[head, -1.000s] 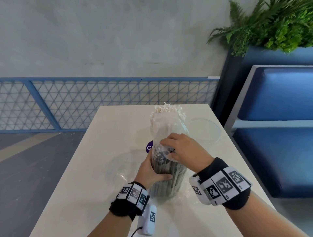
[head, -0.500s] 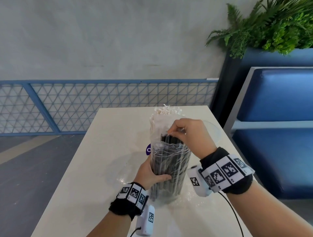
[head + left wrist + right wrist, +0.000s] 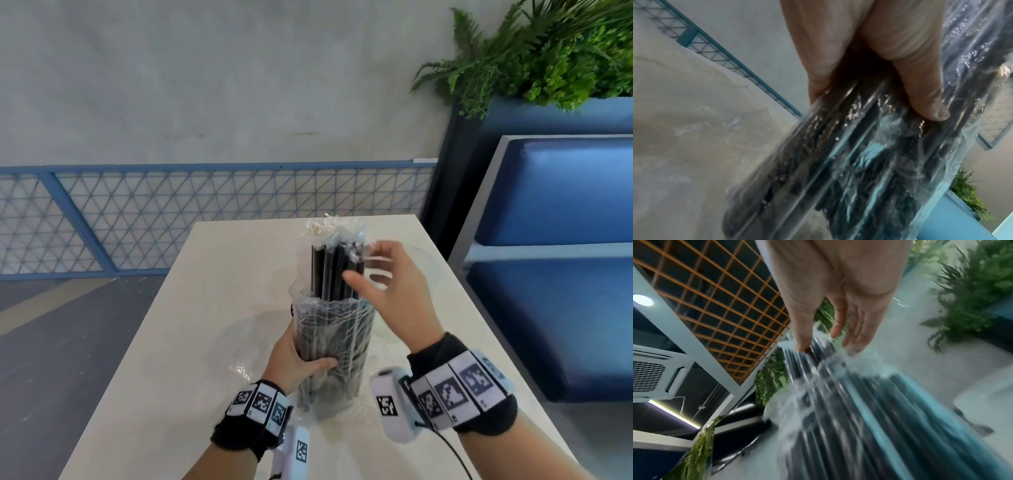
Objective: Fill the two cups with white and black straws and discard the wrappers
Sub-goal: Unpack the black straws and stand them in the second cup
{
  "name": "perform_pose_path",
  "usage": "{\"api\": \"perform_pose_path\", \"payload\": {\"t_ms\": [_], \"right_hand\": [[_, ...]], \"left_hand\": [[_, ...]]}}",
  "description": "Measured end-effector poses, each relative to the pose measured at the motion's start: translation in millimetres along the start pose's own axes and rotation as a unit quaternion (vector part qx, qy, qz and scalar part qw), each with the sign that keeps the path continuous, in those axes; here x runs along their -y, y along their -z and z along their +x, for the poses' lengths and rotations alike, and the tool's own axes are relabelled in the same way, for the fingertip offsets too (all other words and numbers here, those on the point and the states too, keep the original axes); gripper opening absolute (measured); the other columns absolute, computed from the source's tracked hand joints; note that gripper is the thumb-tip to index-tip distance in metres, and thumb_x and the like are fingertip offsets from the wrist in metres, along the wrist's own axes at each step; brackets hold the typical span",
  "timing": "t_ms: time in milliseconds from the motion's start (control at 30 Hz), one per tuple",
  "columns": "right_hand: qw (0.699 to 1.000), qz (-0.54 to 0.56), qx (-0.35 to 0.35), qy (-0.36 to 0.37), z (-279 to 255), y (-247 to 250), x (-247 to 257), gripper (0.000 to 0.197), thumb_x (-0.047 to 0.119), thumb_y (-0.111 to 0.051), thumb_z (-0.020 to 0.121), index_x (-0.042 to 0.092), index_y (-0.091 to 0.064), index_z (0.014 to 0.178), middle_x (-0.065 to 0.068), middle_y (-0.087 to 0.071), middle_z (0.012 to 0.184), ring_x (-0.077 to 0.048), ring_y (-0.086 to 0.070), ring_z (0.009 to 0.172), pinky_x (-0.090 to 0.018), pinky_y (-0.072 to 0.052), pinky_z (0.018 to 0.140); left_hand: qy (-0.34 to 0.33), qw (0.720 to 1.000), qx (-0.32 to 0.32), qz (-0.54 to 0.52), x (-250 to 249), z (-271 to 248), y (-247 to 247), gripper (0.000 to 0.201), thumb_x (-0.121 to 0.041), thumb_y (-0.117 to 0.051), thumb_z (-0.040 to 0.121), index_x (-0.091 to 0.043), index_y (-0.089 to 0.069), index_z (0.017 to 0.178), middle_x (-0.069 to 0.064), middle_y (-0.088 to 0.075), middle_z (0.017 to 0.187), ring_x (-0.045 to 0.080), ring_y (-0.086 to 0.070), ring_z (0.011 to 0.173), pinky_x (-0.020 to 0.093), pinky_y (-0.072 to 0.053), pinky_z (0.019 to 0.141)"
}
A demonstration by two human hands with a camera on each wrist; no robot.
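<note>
A bundle of black straws (image 3: 334, 270) stands upright on the white table (image 3: 205, 342), its lower half inside crinkled clear wrapper (image 3: 334, 342). My left hand (image 3: 301, 356) grips that wrapped lower part from the left; in the left wrist view the thumb (image 3: 929, 104) presses the plastic over the straws (image 3: 838, 162). My right hand (image 3: 380, 284) is at the bundle's upper right with fingers spread; its thumb tip touches the bare straws (image 3: 818, 353) and its fingers brush loose plastic. White straws (image 3: 322, 226) stand just behind, mostly hidden.
A clear plastic cup (image 3: 424, 260) sits on the table to the right of the bundles, faint behind my right hand. A blue bench (image 3: 565, 274) flanks the table's right side, with a planter (image 3: 548, 61) above it. A blue mesh railing (image 3: 171, 219) runs beyond.
My right hand rose from the wrapper's mouth, drawing the black straws up out of the plastic, and has opened its pinch. My left hand kept its grip low on the bundle.
</note>
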State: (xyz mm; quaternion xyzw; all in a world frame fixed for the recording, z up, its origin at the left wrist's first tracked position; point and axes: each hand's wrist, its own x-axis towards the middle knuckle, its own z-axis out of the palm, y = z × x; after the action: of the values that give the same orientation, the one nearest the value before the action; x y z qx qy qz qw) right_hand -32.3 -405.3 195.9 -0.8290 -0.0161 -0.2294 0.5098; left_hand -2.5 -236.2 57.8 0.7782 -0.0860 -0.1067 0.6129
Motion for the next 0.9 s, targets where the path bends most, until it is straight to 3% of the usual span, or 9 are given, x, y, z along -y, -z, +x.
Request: {"api": "perform_pose_path", "payload": {"t_ms": [100, 167, 200, 300, 367, 500, 733, 833, 900], "right_hand": [[0.995, -0.063, 0.075, -0.003, -11.5, -6.7, -10.5, 0.058, 0.039, -0.075, 0.070, 0.012, -0.050, 0.114, 0.012, -0.062, 0.097, -0.001, -0.060, 0.085, -0.005, -0.045, 0.076], [0.996, -0.050, 0.074, -0.015, -9.6, -6.9, -9.3, 0.048, 0.037, -0.077, 0.070, 0.017, -0.053, 0.107, 0.021, -0.059, 0.087, 0.007, -0.058, 0.079, -0.005, -0.044, 0.070], [0.997, -0.026, 0.070, -0.038, -7.4, -5.9, -9.7, 0.043, 0.035, -0.078, 0.069, 0.020, -0.056, 0.103, 0.019, -0.062, 0.086, 0.006, -0.059, 0.081, -0.008, -0.046, 0.073], [0.989, 0.059, 0.064, -0.116, -3.8, -5.7, -11.9, 0.037, 0.027, -0.081, 0.068, 0.018, -0.063, 0.100, 0.005, -0.071, 0.093, -0.008, -0.066, 0.089, -0.033, -0.055, 0.085], [0.988, 0.067, 0.065, -0.125, -5.1, -9.0, -14.1, 0.040, 0.027, -0.081, 0.067, 0.019, -0.063, 0.102, 0.003, -0.072, 0.095, -0.010, -0.067, 0.091, -0.037, -0.055, 0.086], [0.985, 0.080, 0.080, -0.133, -4.8, -15.4, -15.8, 0.051, 0.035, -0.083, 0.058, 0.018, -0.067, 0.103, 0.001, -0.074, 0.094, -0.012, -0.069, 0.090, -0.040, -0.056, 0.085], [0.973, 0.167, 0.019, -0.155, 7.5, -15.2, -4.2, 0.015, 0.006, -0.071, 0.074, 0.004, -0.069, 0.088, -0.012, -0.072, 0.083, -0.019, -0.069, 0.077, -0.035, -0.056, 0.076], [0.971, 0.204, 0.005, -0.123, 16.3, -10.7, 5.7, 0.015, -0.002, -0.066, 0.076, 0.013, -0.066, 0.076, -0.006, -0.068, 0.076, -0.009, -0.065, 0.069, -0.022, -0.054, 0.067], [0.972, 0.214, 0.004, -0.098, 18.3, -9.4, 7.7, 0.020, 0.002, -0.070, 0.076, 0.022, -0.065, 0.076, 0.003, -0.069, 0.076, -0.002, -0.066, 0.069, -0.015, -0.053, 0.066]], "left_hand": [[-0.004, 1.000, 0.019, -0.004, -0.4, -0.6, 0.3, 0.074, -0.017, -0.089, 0.054, -0.038, -0.049, 0.112, -0.011, -0.067, 0.110, 0.003, -0.062, 0.105, 0.028, -0.051, 0.092], [-0.008, 1.000, 0.029, -0.009, -6.5, -1.7, 1.7, 0.076, -0.016, -0.090, 0.052, -0.039, -0.048, 0.111, -0.011, -0.066, 0.112, 0.006, -0.061, 0.109, 0.031, -0.050, 0.094], [-0.015, 0.999, 0.035, -0.013, -12.8, -2.7, 2.3, 0.078, -0.016, -0.090, 0.051, -0.039, -0.047, 0.112, -0.011, -0.065, 0.113, 0.006, -0.060, 0.110, 0.031, -0.050, 0.095], [-0.055, 0.997, 0.041, -0.044, -41.0, -1.7, 2.7, 0.081, -0.009, -0.089, 0.051, -0.036, -0.045, 0.114, -0.009, -0.063, 0.113, 0.007, -0.063, 0.107, 0.023, -0.051, 0.088], [-0.090, 0.993, 0.035, -0.069, -61.0, 1.8, 3.0, 0.086, -0.004, -0.087, 0.053, -0.036, -0.042, 0.118, -0.007, -0.062, 0.116, 0.009, -0.063, 0.106, 0.024, -0.052, 0.087], [-0.120, 0.991, 0.034, -0.046, -77.0, 5.2, 3.7, 0.082, -0.025, -0.087, 0.049, -0.027, -0.046, 0.120, 0.000, -0.064, 0.116, 0.016, -0.064, 0.107, 0.038, -0.051, 0.094], [-0.118, 0.993, -0.005, -0.020, -75.2, 5.9, 4.5, 0.068, -0.015, -0.087, 0.057, -0.037, -0.050, 0.109, -0.012, -0.064, 0.110, 0.005, -0.064, 0.102, 0.030, -0.051, 0.093], [-0.118, 0.993, -0.022, -0.022, -77.5, 4.9, 3.8, 0.066, -0.008, -0.084, 0.061, -0.044, -0.046, 0.101, -0.023, -0.056, 0.105, -0.018, -0.057, 0.094, 0.005, -0.045, 0.083], [-0.119, 0.992, -0.027, -0.027, -77.1, 5.0, 3.4, 0.066, -0.004, -0.083, 0.062, -0.044, -0.044, 0.099, -0.026, -0.053, 0.101, -0.021, -0.055, 0.092, -0.002, -0.040, 0.074]]}}
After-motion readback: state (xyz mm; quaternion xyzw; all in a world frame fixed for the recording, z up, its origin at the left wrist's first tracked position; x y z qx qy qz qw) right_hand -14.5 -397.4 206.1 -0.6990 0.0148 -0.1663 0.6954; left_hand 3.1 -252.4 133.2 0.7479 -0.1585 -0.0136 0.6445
